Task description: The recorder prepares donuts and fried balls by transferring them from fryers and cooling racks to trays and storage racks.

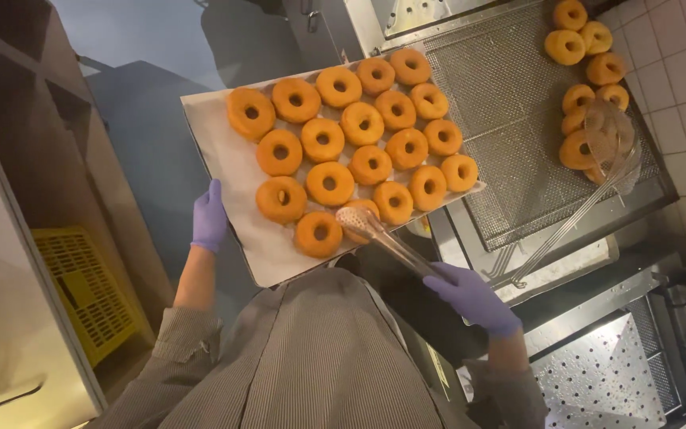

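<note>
While the left hand (210, 218) carries a full tray (236, 171) by one edge, the tongs (375, 234) sit on a doughnut at its near side.

Seen from the head camera, the left grip is wrapped shut on the tray's left rim, and the right hand (474, 298) is closed round the tongs' handle, their perforated tip touching a fried ring doughnut (361, 216) in the near row. Held at one side only, the paper-lined tray could tip and shed its glazed-brown doughnuts (359, 123) onto the floor; a hard squeeze of the tongs could dent the soft ring. The tray holds about twenty rings in tight rows. The mesh draining rack (510, 127) to the right holds a smaller cluster (589, 79), with a wire skimmer (609, 151) lying over some.
</note>
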